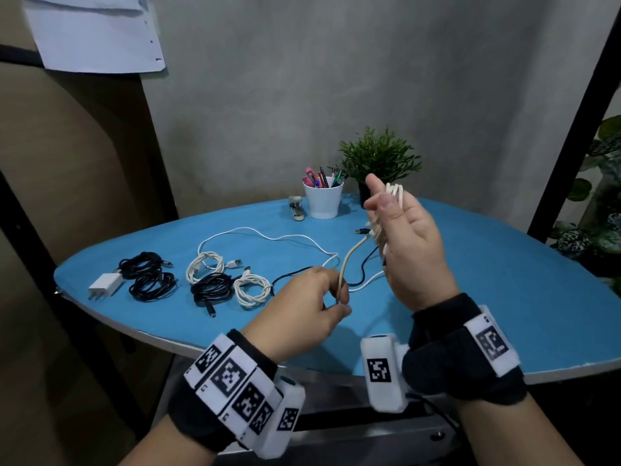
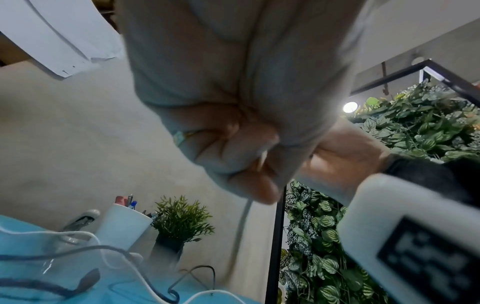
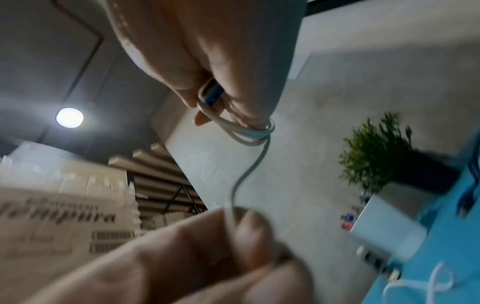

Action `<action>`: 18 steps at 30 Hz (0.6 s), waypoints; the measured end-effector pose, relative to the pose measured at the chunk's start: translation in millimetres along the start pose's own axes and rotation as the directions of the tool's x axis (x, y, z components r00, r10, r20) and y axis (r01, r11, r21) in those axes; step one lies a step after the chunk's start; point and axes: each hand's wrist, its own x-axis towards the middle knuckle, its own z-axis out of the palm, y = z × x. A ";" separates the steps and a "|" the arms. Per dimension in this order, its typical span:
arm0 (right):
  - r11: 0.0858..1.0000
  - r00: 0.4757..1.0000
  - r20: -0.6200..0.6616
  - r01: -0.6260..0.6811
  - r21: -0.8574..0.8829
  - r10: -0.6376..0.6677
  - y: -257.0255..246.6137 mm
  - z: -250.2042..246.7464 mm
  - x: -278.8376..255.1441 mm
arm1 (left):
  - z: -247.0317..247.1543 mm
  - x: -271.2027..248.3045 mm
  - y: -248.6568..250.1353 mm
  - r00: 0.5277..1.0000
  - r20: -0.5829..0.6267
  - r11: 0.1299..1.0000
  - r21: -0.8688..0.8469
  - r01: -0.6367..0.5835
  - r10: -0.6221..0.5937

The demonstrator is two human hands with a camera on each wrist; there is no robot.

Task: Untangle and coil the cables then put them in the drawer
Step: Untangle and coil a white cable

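My right hand (image 1: 386,210) is raised above the blue table (image 1: 487,297). A beige cable (image 1: 349,260) is wound in loops (image 1: 395,193) round its fingers. In the right wrist view the hand pinches the cable's USB plug (image 3: 210,94), with the loops (image 3: 257,129) just beyond it. The free length runs down to my left hand (image 1: 339,304), which pinches it just above the table's near side. In the left wrist view that hand is a fist round the cable (image 2: 262,158). A loose white cable (image 1: 268,237) and a loose black cable (image 1: 363,264) lie tangled under my hands.
Coiled black cables (image 1: 151,285) and coiled white cables (image 1: 252,289) lie in a group at the left beside a white charger (image 1: 104,284). At the back stand a white pen cup (image 1: 324,201), a stapler (image 1: 297,208) and a small potted plant (image 1: 379,156). A black shelf post (image 1: 571,129) rises on the right.
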 end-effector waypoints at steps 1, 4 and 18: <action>0.993 0.999 0.016 0.038 -0.113 -0.037 2.1 -1.5 -0.4 | -0.3 -2.6 -1.2 1.000 0.005 0.999 -0.032 0.021 -0.021; 0.911 0.988 0.119 0.135 -0.390 -0.095 4.1 -5.9 -1.1 | -3.2 -9.0 -5.5 0.996 -0.012 0.991 -0.108 0.084 -0.086; 0.961 0.897 0.362 -0.194 -0.196 0.254 1.9 6.8 -21.2 | -41.1 -4.0 -13.3 0.898 -0.372 0.969 0.008 -0.248 0.233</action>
